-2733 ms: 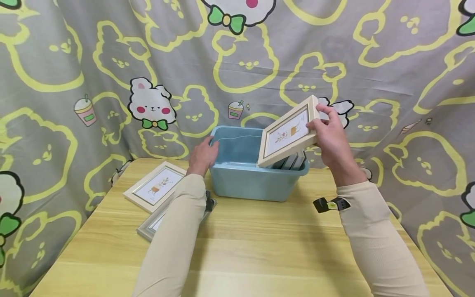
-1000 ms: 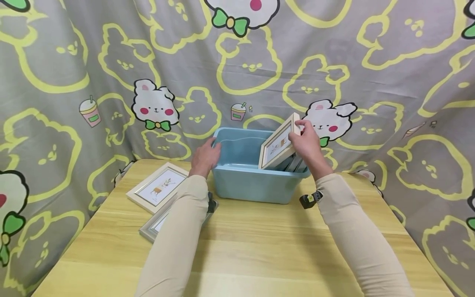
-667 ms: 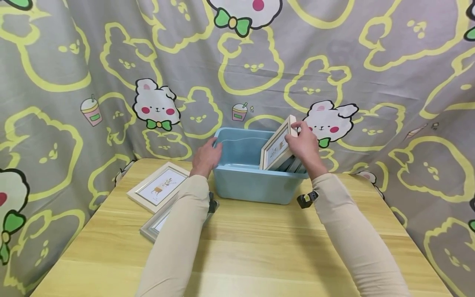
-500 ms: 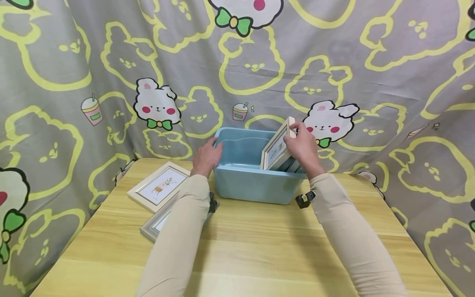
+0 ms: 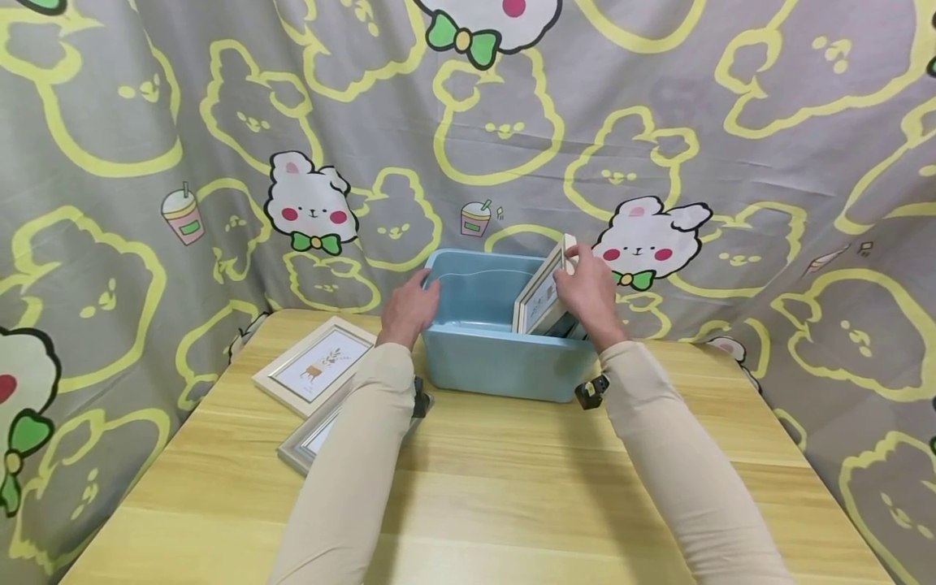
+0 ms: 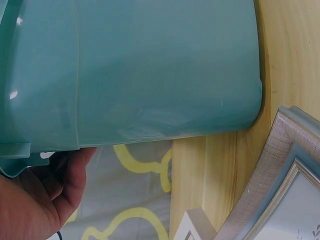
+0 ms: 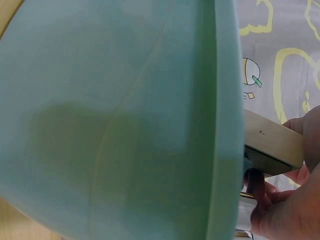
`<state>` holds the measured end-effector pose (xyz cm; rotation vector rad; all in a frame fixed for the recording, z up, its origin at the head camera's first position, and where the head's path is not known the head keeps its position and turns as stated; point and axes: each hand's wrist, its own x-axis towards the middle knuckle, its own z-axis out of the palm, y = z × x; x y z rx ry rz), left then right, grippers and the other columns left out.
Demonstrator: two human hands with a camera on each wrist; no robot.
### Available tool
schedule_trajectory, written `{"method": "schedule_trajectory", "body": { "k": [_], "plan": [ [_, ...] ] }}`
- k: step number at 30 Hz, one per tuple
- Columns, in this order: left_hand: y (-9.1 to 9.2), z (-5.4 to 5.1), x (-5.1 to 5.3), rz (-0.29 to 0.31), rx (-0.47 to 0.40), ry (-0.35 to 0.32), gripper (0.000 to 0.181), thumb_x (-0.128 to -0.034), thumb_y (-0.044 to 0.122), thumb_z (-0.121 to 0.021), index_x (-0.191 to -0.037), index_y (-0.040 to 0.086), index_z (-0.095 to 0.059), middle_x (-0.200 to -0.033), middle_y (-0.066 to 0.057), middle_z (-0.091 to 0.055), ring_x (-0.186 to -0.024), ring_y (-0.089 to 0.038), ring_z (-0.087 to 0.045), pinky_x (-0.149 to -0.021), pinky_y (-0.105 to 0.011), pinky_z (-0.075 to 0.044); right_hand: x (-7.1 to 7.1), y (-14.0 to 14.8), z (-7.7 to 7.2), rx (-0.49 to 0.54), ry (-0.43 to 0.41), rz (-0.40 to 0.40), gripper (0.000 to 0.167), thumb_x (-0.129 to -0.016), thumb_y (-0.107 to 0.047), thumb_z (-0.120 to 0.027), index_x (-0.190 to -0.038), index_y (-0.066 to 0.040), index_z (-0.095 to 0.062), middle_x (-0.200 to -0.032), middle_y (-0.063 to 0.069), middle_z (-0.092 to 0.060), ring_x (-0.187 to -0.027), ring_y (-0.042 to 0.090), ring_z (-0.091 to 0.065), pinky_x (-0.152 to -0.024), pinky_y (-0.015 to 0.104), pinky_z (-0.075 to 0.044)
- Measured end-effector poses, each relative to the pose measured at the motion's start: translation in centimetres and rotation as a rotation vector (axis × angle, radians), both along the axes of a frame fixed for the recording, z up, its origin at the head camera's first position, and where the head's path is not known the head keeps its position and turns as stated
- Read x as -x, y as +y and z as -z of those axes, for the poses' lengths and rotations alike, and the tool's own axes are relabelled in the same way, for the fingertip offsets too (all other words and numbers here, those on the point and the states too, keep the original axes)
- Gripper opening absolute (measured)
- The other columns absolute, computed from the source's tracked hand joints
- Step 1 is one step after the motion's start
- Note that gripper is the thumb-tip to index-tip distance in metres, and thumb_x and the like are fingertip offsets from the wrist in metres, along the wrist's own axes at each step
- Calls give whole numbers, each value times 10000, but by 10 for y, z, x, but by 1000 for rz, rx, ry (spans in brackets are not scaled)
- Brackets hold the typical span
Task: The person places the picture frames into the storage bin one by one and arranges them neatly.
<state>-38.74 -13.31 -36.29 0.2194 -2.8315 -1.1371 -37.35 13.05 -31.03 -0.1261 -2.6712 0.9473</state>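
Observation:
A cream picture frame (image 5: 543, 291) with a printed drawing leans inside the blue plastic bin (image 5: 504, 366), its lower part below the rim. My right hand (image 5: 588, 292) grips its upper right edge between thumb and fingers. In the right wrist view the frame's pale edge (image 7: 272, 140) shows beyond the bin wall (image 7: 125, 110). My left hand (image 5: 411, 309) holds the bin's left rim, and the left wrist view shows its fingers (image 6: 75, 180) curled at the rim. Behind the held frame, other frames (image 5: 578, 331) are mostly hidden in the bin.
Left of the bin, another cream picture frame (image 5: 316, 366) lies flat on the wooden table (image 5: 497, 504). A grey picture frame (image 5: 300, 455) lies nearer, partly under my left forearm. A patterned curtain (image 5: 395, 122) hangs behind the table.
My right hand has lowered the cream picture frame leftward and down into the bin, and the frame now stands steeper. My left hand stays at the rim.

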Motion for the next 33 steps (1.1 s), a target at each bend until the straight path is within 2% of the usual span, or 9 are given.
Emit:
{"method": "schedule_trajectory", "body": {
  "k": [3, 8, 14, 20, 33],
  "plan": [
    [0, 0, 0, 4, 1, -5, 582, -965, 552, -277, -1506, 343, -321, -1536, -93, -398, -1373, -350, -416, -1063, -523, -383, 0, -1, 3, -12, -6, 4, 406, -942, -243, -494, -1324, -105, -483, -1100, 174, -560, -933, 310, -535, -697, 361, -426],
    [0, 1, 0, 3, -2, 3, 586, -961, 556, -284, -1501, 333, -335, -1531, -98, -404, -1365, -355, -424, -1056, -522, -391, 1, -4, 9, -59, -23, 24, 399, -949, -273, -473, -1322, -134, -483, -1106, 146, -574, -985, 315, -529, -812, 450, -356],
    [0, 1, 1, 7, -1, -1, 582, -968, 553, -285, -1506, 336, -323, -1530, -88, -407, -1367, -341, -425, -1059, -515, -392, 4, -8, 16, -137, 20, 47, 392, -942, -276, -475, -1304, -128, -507, -1142, 155, -590, -1041, 332, -541, -912, 555, -333],
    [-1, 2, 2, 4, 6, -11, 580, -968, 558, -285, -1505, 341, -322, -1532, -72, -406, -1375, -331, -418, -1067, -511, -390, 6, -10, 23, -215, 70, 62, 386, -932, -284, -495, -1284, -130, -535, -1172, 163, -560, -1059, 360, -527, -925, 610, -326],
    [0, -1, 0, -2, -1, -14, 582, -960, 555, -282, -1503, 351, -325, -1537, -74, -401, -1375, -338, -416, -1066, -515, -380, 8, -12, 33, -404, 33, 39, 434, -923, -312, -496, -1293, -85, -499, -1278, 216, -446, -1117, 387, -388, -931, 654, -302]
  ]
}}
